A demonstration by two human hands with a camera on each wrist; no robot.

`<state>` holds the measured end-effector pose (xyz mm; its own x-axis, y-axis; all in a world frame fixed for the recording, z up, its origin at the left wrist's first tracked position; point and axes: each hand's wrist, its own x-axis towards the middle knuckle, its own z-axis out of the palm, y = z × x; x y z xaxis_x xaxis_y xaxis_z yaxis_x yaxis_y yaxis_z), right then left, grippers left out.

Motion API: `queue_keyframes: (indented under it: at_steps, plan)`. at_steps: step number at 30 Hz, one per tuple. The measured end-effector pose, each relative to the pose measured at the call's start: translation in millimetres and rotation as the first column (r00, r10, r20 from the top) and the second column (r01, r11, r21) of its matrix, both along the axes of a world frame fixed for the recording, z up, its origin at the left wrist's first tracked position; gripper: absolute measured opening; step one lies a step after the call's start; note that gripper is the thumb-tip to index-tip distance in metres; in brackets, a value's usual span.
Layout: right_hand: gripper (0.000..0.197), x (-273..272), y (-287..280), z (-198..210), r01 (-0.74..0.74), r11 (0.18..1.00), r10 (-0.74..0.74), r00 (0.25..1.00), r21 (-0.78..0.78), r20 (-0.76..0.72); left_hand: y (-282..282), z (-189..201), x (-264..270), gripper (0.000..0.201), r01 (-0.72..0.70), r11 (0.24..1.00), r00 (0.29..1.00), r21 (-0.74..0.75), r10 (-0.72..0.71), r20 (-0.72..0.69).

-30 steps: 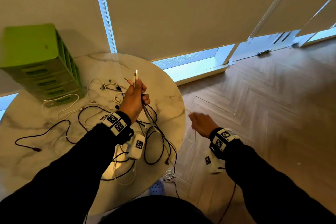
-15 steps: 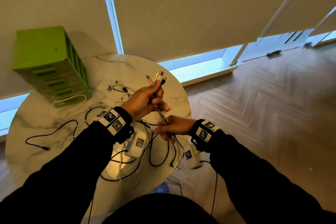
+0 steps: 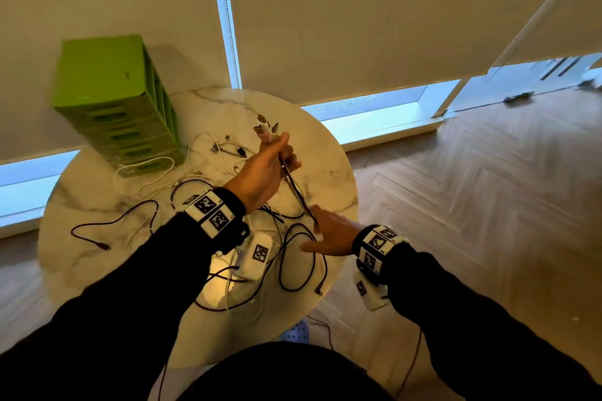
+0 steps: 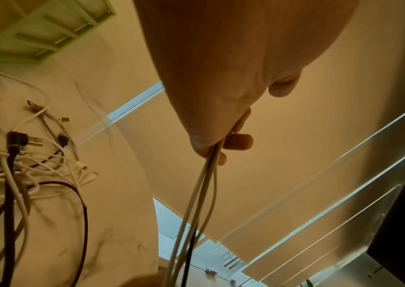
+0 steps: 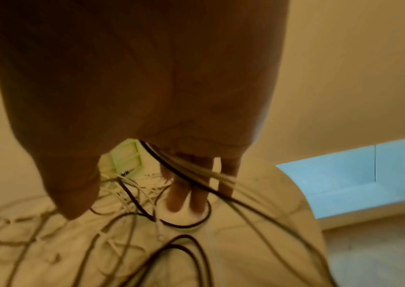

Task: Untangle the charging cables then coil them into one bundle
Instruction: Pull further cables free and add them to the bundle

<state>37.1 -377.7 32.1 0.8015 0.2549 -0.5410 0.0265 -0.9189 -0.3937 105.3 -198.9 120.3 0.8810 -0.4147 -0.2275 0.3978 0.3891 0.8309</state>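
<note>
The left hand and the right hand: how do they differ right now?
The left hand is raised above the round marble table, fingers curled round a bunch of black and white cables; the right hand is lower, fingers straight, cables running across them. Both wear marker-tagged wristbands and dark sleeves.

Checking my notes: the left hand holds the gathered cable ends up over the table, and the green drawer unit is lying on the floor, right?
Not quite. The left hand does hold the cable ends up, but the green drawer unit stands on the table, as the head view shows.
</note>
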Motion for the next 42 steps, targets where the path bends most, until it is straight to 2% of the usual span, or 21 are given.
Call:
queue_keyframes:
  at_steps: [2,4,6,8,12,15,17,19,20,21,22,25,27,28,30,32,33,35,37,39,42]
  plan:
    - [0.097,-1,7,10,0.054,0.995,-0.069,0.979,0.083,0.192,-2,-1,-2,0.023,0.034,0.999,0.999,0.026,-0.035,0.041]
    - [0.092,-1,18,32,0.089,0.956,-0.162,0.955,0.280,0.250,-5,-6,-3,0.030,0.100,0.985,0.985,0.143,-0.118,0.125]
    - [0.067,-1,27,54,0.142,0.866,-0.243,0.957,0.480,0.155,-10,-11,-4,0.039,0.185,0.934,0.949,0.307,-0.251,0.192]
    - [0.037,-4,30,70,0.256,0.779,-0.335,0.942,0.572,0.034,-15,-9,-8,0.041,0.236,0.892,0.919,0.385,-0.333,0.209]
    - [0.031,-17,13,88,0.478,0.617,-0.535,0.837,0.625,-0.112,-30,-3,-15,0.027,0.238,0.942,0.924,0.239,-0.295,0.243]
    - [0.027,-28,-5,105,0.531,0.476,-0.603,0.777,0.701,-0.179,-45,-14,-30,0.049,0.337,0.926,0.918,0.170,-0.364,0.160]
    - [0.029,-36,-13,118,0.553,0.353,-0.634,0.735,0.755,-0.242,-56,-26,-44,0.061,0.481,0.843,0.838,0.240,-0.523,0.156]
    - [0.032,-43,-18,132,0.587,0.200,-0.634,0.688,0.784,-0.354,-68,-35,-58,0.065,0.624,0.615,0.639,0.482,-0.757,0.140]
    - [0.033,-46,-19,139,0.601,0.134,-0.613,0.675,0.788,-0.410,-75,-38,-61,0.053,0.642,0.492,0.532,0.588,-0.838,0.121]
    - [0.035,-50,-21,144,0.603,0.090,-0.589,0.674,0.792,-0.446,-83,-39,-64,0.029,0.603,0.431,0.487,0.672,-0.865,0.118]
    - [0.036,-52,-21,149,0.597,0.066,-0.577,0.676,0.799,-0.458,-90,-39,-64,0.013,0.535,0.437,0.501,0.723,-0.853,0.145]
    - [0.037,-54,-24,159,0.558,0.097,-0.646,0.665,0.824,-0.374,-110,-43,-65,0.027,0.191,0.598,0.730,0.778,-0.617,0.295]
    - [0.037,-50,-30,162,0.514,0.156,-0.702,0.659,0.844,-0.271,-122,-42,-72,0.025,0.211,0.626,0.752,0.751,-0.594,0.284]
    - [0.036,-47,-35,162,0.501,0.196,-0.728,0.650,0.843,-0.217,-127,-43,-77,0.028,0.305,0.599,0.716,0.740,-0.656,0.237]
    - [0.031,-44,-47,159,0.518,0.256,-0.762,0.627,0.816,-0.159,-128,-45,-86,0.038,0.508,0.486,0.580,0.711,-0.804,0.135]
    - [0.026,-43,-59,156,0.551,0.322,-0.770,0.625,0.770,-0.125,-124,-56,-82,0.052,0.623,0.406,0.467,0.668,-0.879,0.098]
    - [0.023,-43,-63,154,0.554,0.383,-0.756,0.648,0.740,-0.093,-120,-55,-78,0.059,0.647,0.436,0.488,0.625,-0.867,0.098]
    - [0.018,-44,-69,150,0.538,0.534,-0.695,0.719,0.652,-0.024,-115,-54,-66,0.070,0.585,0.632,0.680,0.509,-0.724,0.118]
    - [0.017,-44,-69,144,0.516,0.632,-0.615,0.788,0.579,-0.030,-108,-52,-54,0.074,0.482,0.774,0.805,0.411,-0.576,0.141]
    - [0.023,-42,-65,138,0.510,0.649,-0.559,0.823,0.564,-0.101,-102,-30,-49,0.074,0.403,0.863,0.860,0.305,-0.471,0.196]
    - [0.022,-36,-58,133,0.501,0.687,-0.480,0.857,0.526,-0.189,-99,-11,-40,0.069,0.362,0.931,0.925,0.036,-0.364,0.106]
